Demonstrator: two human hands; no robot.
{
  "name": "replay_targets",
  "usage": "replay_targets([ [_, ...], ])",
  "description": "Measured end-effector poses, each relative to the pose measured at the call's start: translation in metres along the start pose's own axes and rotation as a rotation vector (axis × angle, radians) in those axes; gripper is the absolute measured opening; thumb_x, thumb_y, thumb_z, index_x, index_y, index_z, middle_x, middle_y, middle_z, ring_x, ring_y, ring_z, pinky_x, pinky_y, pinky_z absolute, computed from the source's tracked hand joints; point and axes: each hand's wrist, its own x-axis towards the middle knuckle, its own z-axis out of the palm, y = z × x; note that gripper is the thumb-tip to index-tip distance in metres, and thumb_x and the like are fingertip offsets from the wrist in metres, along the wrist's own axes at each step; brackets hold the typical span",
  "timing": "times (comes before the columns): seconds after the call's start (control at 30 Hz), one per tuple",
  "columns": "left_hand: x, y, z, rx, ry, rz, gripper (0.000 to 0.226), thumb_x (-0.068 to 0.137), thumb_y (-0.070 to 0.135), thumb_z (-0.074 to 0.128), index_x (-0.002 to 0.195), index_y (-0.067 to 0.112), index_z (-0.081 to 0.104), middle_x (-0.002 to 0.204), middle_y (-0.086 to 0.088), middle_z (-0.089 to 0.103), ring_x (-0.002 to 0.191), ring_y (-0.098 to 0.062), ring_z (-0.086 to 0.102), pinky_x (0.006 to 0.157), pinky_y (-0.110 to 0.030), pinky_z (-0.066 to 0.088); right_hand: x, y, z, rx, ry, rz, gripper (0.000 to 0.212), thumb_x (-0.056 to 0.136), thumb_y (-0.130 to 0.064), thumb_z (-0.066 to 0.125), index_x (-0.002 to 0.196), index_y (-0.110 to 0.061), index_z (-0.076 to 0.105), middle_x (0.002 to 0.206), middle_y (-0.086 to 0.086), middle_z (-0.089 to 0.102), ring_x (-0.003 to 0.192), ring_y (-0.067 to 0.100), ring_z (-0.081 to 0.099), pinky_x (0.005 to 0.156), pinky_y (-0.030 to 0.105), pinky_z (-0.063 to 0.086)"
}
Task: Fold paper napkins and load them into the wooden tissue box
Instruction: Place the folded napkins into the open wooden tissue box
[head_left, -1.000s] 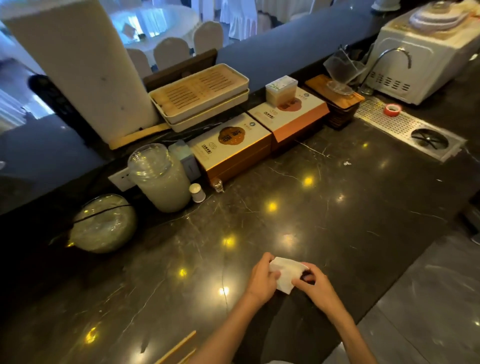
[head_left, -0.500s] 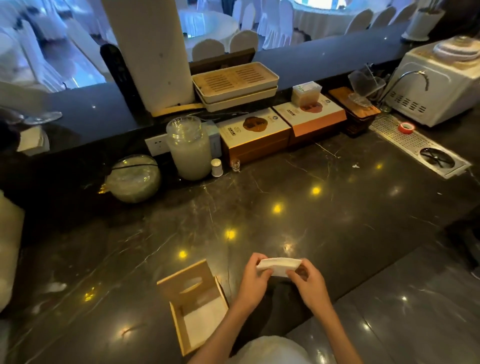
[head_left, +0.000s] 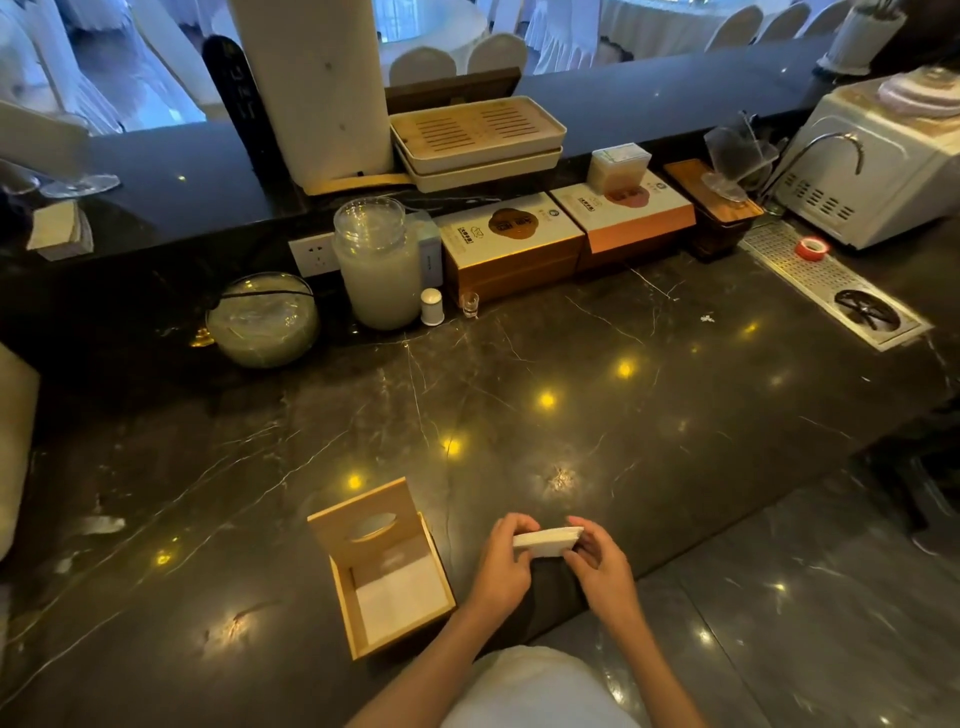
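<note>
Together, left hand (head_left: 501, 569), right hand (head_left: 602, 571), one folded napkin (head_left: 546, 540), one wooden box (head_left: 387, 574)

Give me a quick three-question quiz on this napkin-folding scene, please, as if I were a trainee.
1. True or false: the wooden tissue box stands open with white napkins already inside.
2. What do the left hand and right hand hold between them?
A. a glass jar
B. a folded napkin
C. a roll of red tape
3. Fill in: the box sits to the ___ of the hands, on the dark marble counter.

Key: 1 true; 2 B; 3 left.
</note>
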Motion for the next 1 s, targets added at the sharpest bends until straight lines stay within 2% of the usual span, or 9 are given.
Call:
replay_targets([
  [0.07, 0.001, -0.002, 0.001, 0.016, 0.004, -0.001, 0.034, 0.089, -0.006, 0.057, 0.107, 0.024, 0.056, 0.113, 0.002, 0.057, 0.105, 0.000, 0.054, 0.085, -0.004, 0.043, -0.002, 0.002, 0.002, 0.020, -0.011, -0.001, 0.048, 0.088, 0.011, 0.058, 0.127, -0.016, 0.057, 0.124, 0.004, 0.063, 0.120, 0.014, 0.057, 0.106, 0.030, 0.044],
  [0.2, 0.001, -0.007, 0.004, 0.014, 0.043, -0.021, 0.039, 0.089, -0.008, 0.058, 0.107, 0.027, 0.055, 0.115, 0.004, 0.054, 0.104, 0.004, 0.052, 0.083, -0.001, 0.042, -0.003, 0.006, 0.005, 0.023, -0.028, -0.029, 0.052, 0.088, 0.011, 0.058, 0.131, -0.018, 0.055, 0.128, 0.002, 0.061, 0.121, 0.012, 0.056, 0.096, 0.016, 0.047],
  [0.3, 0.001, -0.009, 0.004, 0.004, 0.075, -0.031, 0.044, 0.088, -0.009, 0.059, 0.110, 0.029, 0.054, 0.117, 0.007, 0.051, 0.106, 0.006, 0.050, 0.084, -0.001, 0.042, -0.002, 0.004, 0.008, 0.026, -0.036, -0.045, 0.053, 0.088, 0.012, 0.057, 0.133, -0.015, 0.054, 0.129, 0.000, 0.060, 0.121, 0.010, 0.056, 0.095, 0.013, 0.047],
  [0.43, -0.001, -0.006, 0.004, 0.035, 0.070, -0.012, 0.037, 0.088, -0.009, 0.056, 0.101, 0.025, 0.055, 0.111, 0.003, 0.053, 0.102, 0.002, 0.052, 0.082, -0.002, 0.042, 0.000, 0.003, 0.009, 0.021, -0.012, -0.054, 0.050, 0.087, 0.012, 0.058, 0.130, -0.014, 0.056, 0.125, 0.002, 0.061, 0.118, 0.013, 0.058, 0.093, 0.015, 0.049],
  [0.53, -0.001, -0.001, 0.004, 0.030, 0.060, -0.018, 0.033, 0.090, -0.008, 0.054, 0.101, 0.023, 0.055, 0.108, 0.003, 0.054, 0.099, 0.000, 0.053, 0.080, -0.002, 0.043, 0.001, 0.001, 0.008, 0.013, 0.000, -0.059, 0.042, 0.087, 0.011, 0.058, 0.118, -0.017, 0.063, 0.117, 0.001, 0.065, 0.111, 0.011, 0.061, 0.089, 0.014, 0.050],
  [0.67, -0.002, -0.004, 0.002, 0.046, 0.023, -0.030, 0.025, 0.093, -0.002, 0.053, 0.100, 0.020, 0.060, 0.101, 0.005, 0.060, 0.094, -0.003, 0.056, 0.079, -0.013, 0.047, -0.001, -0.001, 0.006, -0.019, 0.010, -0.057, 0.028, 0.088, 0.007, 0.060, 0.094, -0.019, 0.068, 0.096, 0.002, 0.071, 0.094, 0.012, 0.067, 0.080, 0.016, 0.051],
  [0.8, -0.004, -0.005, -0.007, -0.033, -0.006, -0.070, 0.018, 0.095, 0.002, 0.056, 0.106, 0.015, 0.062, 0.101, 0.002, 0.062, 0.091, -0.004, 0.057, 0.075, -0.010, 0.046, -0.001, -0.008, -0.001, -0.004, 0.004, -0.024, 0.020, 0.088, 0.007, 0.061, 0.095, -0.010, 0.067, 0.092, 0.006, 0.071, 0.089, 0.018, 0.066, 0.071, 0.010, 0.050],
  [0.9, -0.009, 0.003, -0.016, -0.219, -0.032, -0.161, 0.019, 0.098, 0.009, 0.054, 0.116, 0.017, 0.053, 0.110, 0.003, 0.060, 0.101, -0.009, 0.059, 0.077, -0.019, 0.055, -0.002, -0.018, -0.013, 0.063, -0.049, 0.075, 0.025, 0.089, 0.005, 0.060, 0.104, -0.014, 0.064, 0.097, 0.005, 0.070, 0.091, 0.019, 0.066, 0.070, 0.017, 0.054],
  [1.0, -0.019, 0.016, -0.020, -0.353, -0.090, -0.242, 0.026, 0.102, 0.014, 0.048, 0.127, 0.019, 0.045, 0.118, 0.006, 0.055, 0.106, -0.011, 0.058, 0.079, -0.027, 0.061, -0.006, -0.029, -0.025, 0.130, -0.193, 0.218, 0.026, 0.093, -0.003, 0.058, 0.112, -0.020, 0.063, 0.104, 0.000, 0.071, 0.098, 0.016, 0.065, 0.077, 0.027, 0.052],
])
